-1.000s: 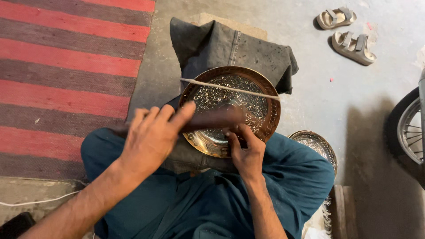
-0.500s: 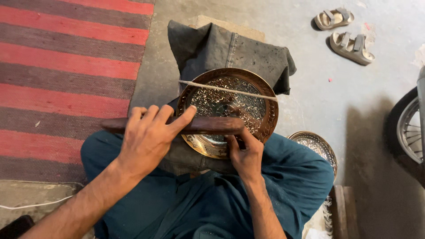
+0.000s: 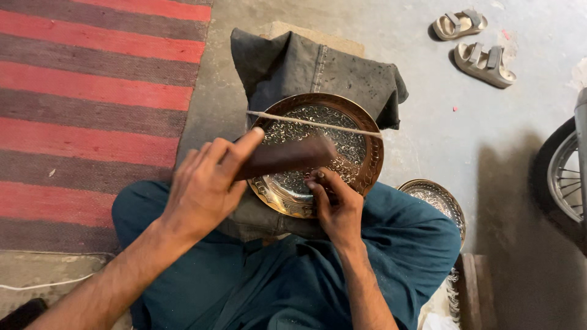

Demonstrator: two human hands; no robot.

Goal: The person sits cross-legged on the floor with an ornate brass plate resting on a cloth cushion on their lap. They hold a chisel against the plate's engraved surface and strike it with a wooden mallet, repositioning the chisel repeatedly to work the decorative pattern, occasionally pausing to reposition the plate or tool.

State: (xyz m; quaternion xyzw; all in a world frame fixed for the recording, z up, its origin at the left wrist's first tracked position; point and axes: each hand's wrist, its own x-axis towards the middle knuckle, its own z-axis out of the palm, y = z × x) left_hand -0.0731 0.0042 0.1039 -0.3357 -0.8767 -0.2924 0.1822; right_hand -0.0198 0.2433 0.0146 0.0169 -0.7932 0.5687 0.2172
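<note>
A round brass plate [image 3: 370,137] with fine engraved patterns lies tilted on a dark grey cloth pad [image 3: 318,67] in front of my crossed legs. A thin cord [image 3: 318,124] runs across its upper part. My left hand [image 3: 205,183] grips a dark wooden beater [image 3: 287,157], blurred with motion, with its end over the plate's middle. My right hand [image 3: 336,205] rests on the plate's near edge. Its fingers are pinched on a small punch [image 3: 318,176] that stands on the engraved surface and is mostly hidden by them.
A second, smaller engraved plate [image 3: 437,198] lies on the floor by my right knee. A red and brown striped rug [image 3: 92,110] covers the left. A pair of sandals [image 3: 471,43] sits at the far right, and a wheel [image 3: 559,177] at the right edge.
My left hand has swung the wooden beater: half a second ago it lay lower across the plate's near edge, now it is higher and blurred. My right hand stays on the plate.
</note>
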